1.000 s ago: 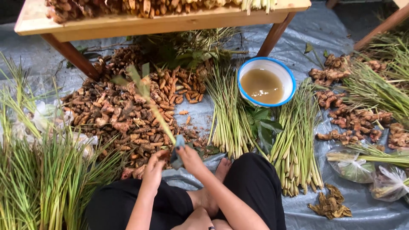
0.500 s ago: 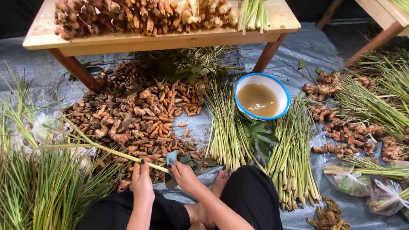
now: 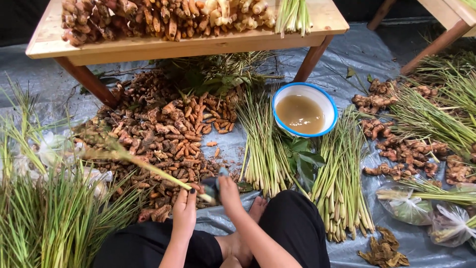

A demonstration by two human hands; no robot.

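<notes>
1. Head view, the only one: the person sits on a grey tarp (image 3: 357, 54) on the floor, trimming a lemongrass stalk (image 3: 134, 160) at its base end. To do this well, the stalk probably wants to be pinned firmly right beside the cut, with the blade working away from the fingers and only the tough end coming off.
2. The left hand (image 3: 184, 211) is curled closed around the stalk's thick end, fingers wrapped and pressing it. The stalk runs up and to the left from there, its leafy tip over the pile of brown roots (image 3: 153, 139).
3. The right hand (image 3: 229, 193) is closed on a small knife (image 3: 212, 187), held right against the stalk's end, just beside the left hand. The blade itself is too small to make out.
4. Around them: bundles of trimmed lemongrass (image 3: 267, 149) lie on the tarp, a blue-rimmed bowl (image 3: 304, 110) of murky water sits between them, and a wooden table (image 3: 198, 47) loaded with roots stands above.
</notes>
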